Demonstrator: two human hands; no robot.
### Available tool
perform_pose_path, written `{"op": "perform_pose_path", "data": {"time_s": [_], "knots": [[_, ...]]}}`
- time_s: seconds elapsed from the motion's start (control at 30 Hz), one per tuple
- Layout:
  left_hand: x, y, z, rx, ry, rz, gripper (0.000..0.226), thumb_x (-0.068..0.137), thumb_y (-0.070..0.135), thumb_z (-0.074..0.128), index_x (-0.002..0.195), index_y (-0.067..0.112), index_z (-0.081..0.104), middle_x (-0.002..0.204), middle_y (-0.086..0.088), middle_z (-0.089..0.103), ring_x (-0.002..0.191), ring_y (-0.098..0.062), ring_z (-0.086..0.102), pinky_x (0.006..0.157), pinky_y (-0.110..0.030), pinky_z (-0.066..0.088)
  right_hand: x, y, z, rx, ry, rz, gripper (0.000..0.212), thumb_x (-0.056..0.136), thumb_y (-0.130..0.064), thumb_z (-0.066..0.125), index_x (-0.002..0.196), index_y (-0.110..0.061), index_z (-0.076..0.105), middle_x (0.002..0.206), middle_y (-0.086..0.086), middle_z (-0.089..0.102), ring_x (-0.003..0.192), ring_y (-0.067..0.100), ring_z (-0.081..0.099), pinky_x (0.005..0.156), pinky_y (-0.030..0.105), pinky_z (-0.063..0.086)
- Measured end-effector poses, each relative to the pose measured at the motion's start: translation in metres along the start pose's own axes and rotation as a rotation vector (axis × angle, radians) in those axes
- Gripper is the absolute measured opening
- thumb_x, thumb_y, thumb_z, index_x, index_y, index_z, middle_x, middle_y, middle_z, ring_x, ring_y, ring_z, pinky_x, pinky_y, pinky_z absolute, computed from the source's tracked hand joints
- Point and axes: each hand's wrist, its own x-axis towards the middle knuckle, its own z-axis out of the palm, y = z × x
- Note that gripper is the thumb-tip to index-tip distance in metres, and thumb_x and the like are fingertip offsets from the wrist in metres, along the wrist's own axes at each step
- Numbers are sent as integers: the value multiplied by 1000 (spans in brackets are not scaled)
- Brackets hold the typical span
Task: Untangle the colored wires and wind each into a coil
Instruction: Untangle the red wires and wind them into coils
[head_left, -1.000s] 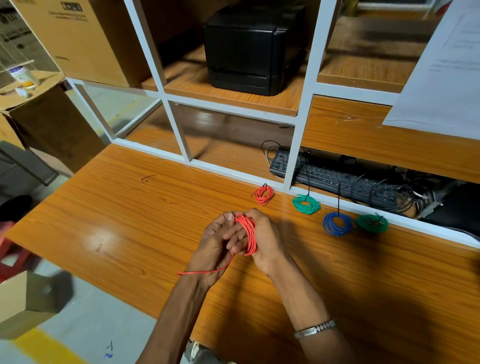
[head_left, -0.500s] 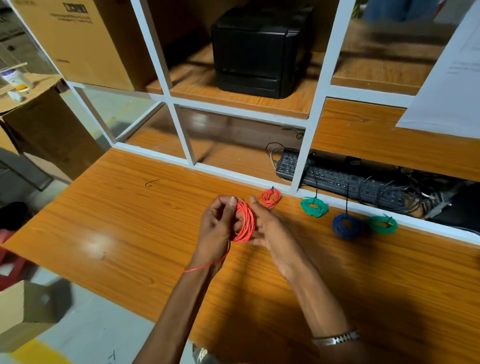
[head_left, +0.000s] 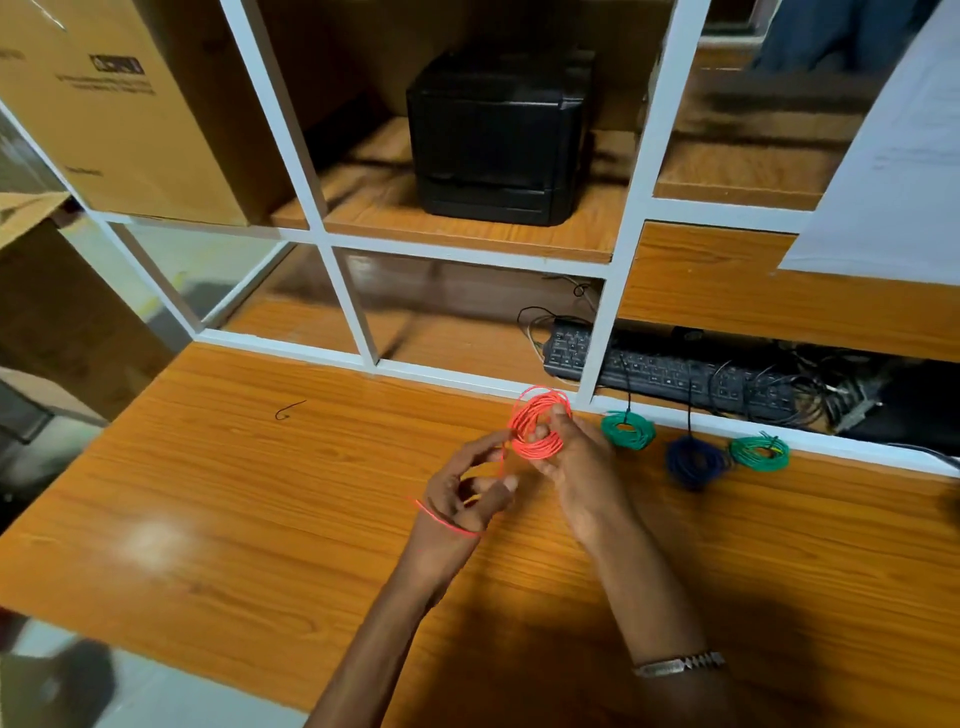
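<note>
Red coil in fingers, seemingly near shelf edge.

wooden table | green coil | blue coil | second green coil

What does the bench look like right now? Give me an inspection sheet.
Surface: wooden table, glossy, glare patch at left.
Job's things: red coil in hand; two green coils and blue coil along the back edge.
Clutter: small dark wire scrap.
Hands: right hand holds the red coil; left hand curled around its loose tail.
Cables: black leads tangled by the keyboard.
Surroundings: white shelf frame, black box, cardboard box.
</note>
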Motion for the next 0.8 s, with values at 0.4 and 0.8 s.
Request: {"op": "perform_pose_path", "data": {"time_s": [0.4, 0.8], "knots": [[7, -10, -12, 591, -577, 96, 42, 108, 30, 55, 146, 15, 62, 153, 12, 58, 144, 5, 47, 121, -24, 38, 15, -1, -12, -168, 213, -99, 22, 103, -29, 60, 92, -19, 76, 90, -5, 80, 105, 21, 71, 95, 41, 51], [29, 45, -12, 76, -329, 40, 20, 102, 18, 65, 113, 7, 79, 88, -15, 80, 69, -25, 75, 59, -28, 58, -24, -18, -10, -248, -638, -10, 24, 101, 2, 48, 95, 25, 55, 61, 9, 46, 56, 16, 51, 60, 27, 47]]}}
